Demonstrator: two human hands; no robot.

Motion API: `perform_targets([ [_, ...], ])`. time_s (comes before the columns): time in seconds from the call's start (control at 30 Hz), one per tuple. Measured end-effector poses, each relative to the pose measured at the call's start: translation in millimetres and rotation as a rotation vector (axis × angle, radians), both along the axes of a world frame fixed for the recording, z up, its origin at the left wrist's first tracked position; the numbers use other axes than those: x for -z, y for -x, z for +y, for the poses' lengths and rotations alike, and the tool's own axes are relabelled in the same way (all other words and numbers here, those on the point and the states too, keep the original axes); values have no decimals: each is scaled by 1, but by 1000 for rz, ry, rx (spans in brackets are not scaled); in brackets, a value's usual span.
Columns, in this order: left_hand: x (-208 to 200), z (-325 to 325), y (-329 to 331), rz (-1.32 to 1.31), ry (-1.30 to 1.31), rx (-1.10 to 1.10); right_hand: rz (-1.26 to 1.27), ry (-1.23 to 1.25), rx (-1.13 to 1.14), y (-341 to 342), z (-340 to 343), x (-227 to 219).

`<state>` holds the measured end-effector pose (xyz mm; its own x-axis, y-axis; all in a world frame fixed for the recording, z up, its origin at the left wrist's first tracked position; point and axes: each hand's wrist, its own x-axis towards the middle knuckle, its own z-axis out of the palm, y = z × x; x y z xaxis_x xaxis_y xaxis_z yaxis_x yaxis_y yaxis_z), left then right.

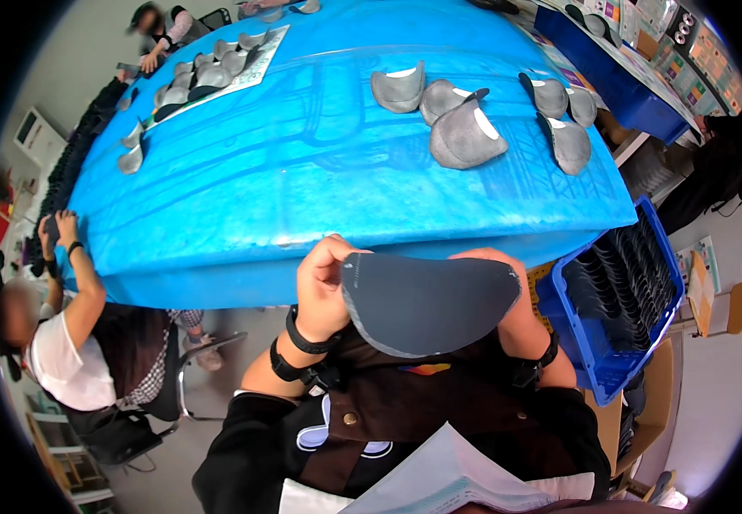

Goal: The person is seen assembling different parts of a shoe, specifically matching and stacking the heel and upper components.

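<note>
Between my two hands, in front of my body and below the table's near edge, is a dark grey, smooth half-moon piece (429,304) shaped like a cap brim. Its straighter edge faces up, and its rounded edge, with a thin lighter rim, points down toward me. My left hand (321,287) pinches its left corner, thumb and fingers closed. On the right end my right hand (521,310) grips from behind, with most of its fingers hidden by the piece. Grey curved pieces with white patches, one nearest me (467,137), lie on the blue-covered table (302,197).
A blue crate (598,351) full of stacked dark curved pieces stands at my right, by a cardboard box (658,411). More grey pieces rest on a white sheet (268,60) at the far left. Co-workers sit at the left (80,343) and far left (169,34).
</note>
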<state>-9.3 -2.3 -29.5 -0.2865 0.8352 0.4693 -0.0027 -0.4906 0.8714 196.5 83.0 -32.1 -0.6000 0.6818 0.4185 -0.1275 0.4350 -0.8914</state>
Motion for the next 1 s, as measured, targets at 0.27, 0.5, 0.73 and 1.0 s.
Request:
perform_targets([
  [0.27,7,3,-3,279,41,48,18,-79,168,-1,7,17],
  [0.5,11,14,-16,144,313,293,54,-434,103,-45,7,14],
  [0.73,15,43,-65,415,282,446,103,-213,56,-103,-18,4],
  [1.0,-37,89,-157,440,385,597,111,156,1182,-260,-28,-29],
])
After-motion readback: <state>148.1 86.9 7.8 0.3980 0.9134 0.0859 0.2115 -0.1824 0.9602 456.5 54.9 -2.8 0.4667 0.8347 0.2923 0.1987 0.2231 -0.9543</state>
